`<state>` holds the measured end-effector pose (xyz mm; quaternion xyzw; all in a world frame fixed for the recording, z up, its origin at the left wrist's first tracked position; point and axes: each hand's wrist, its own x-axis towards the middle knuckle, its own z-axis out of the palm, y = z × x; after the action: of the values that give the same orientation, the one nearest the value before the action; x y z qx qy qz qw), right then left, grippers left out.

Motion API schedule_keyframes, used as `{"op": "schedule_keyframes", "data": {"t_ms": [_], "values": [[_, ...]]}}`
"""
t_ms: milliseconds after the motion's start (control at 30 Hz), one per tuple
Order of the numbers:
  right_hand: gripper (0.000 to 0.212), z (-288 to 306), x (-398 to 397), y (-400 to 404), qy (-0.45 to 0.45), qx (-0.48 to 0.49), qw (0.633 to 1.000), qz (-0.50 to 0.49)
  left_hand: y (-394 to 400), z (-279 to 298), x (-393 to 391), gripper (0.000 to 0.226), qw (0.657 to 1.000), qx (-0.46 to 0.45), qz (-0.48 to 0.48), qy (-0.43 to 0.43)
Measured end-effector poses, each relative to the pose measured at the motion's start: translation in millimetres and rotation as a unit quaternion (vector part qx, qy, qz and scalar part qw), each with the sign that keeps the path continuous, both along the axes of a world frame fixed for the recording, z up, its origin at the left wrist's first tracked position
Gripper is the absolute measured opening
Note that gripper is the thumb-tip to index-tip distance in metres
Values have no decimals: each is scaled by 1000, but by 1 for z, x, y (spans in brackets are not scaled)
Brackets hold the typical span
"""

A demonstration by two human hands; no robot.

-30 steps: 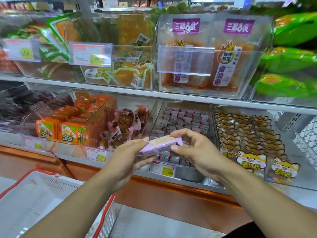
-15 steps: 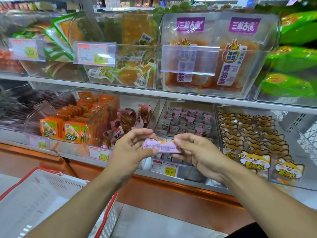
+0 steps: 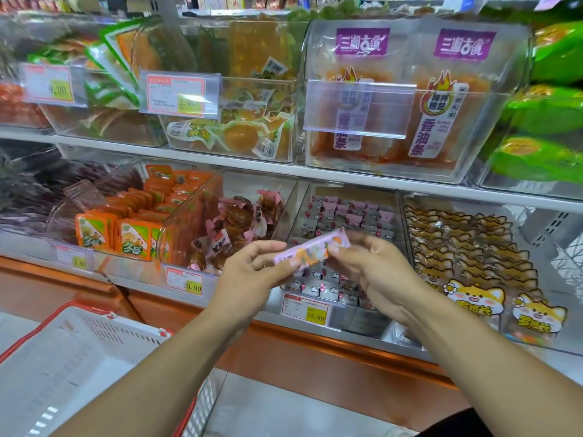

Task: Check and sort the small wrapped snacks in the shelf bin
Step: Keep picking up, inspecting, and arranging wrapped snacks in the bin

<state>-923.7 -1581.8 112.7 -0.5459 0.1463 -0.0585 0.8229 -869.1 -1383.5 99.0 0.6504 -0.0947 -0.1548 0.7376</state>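
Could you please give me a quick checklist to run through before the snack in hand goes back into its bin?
1. Pink wrapped snack held securely: ok, the left hand and the right hand pinch its two ends.
2. Wrapper intact: cannot tell, the print is blurred.
3. Matching bin identified: ok, it holds similar small pink and grey packets directly behind the hands.
4. Bin opening reachable: ok, nothing covers its top.
5. Price tag present: ok, it reads 15.80.
6. White basket clear of the arms: ok, it sits lower left.
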Motion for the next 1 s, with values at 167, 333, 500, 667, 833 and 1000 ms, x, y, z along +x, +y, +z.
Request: {"op": "schedule_keyframes", "data": {"t_ms": [167, 333, 500, 667, 833, 1000], "values": [[28, 8, 29, -15, -54, -182, 961, -202, -15, -8, -2, 42, 980, 143, 2, -138], [26, -5, 58, -16, -110, -344, 906, -221, -32, -16, -13, 53, 901, 305, -25, -306], [29, -18, 79, -11, -86, -497, 854, -131, -40, -22, -13, 67, 850, 375, -47, -367], [5, -26, 95, -8, 39, -654, 755, 7, -48, -30, -17, 76, 828, 401, -67, -386], [17, -23, 107, -7, 76, -689, 719, 53, -47, -37, -16, 82, 812, 431, -82, -386], [24, -18, 116, -9, 62, -669, 740, 26, -45, -35, -16, 81, 811, 437, -89, -379]]}}
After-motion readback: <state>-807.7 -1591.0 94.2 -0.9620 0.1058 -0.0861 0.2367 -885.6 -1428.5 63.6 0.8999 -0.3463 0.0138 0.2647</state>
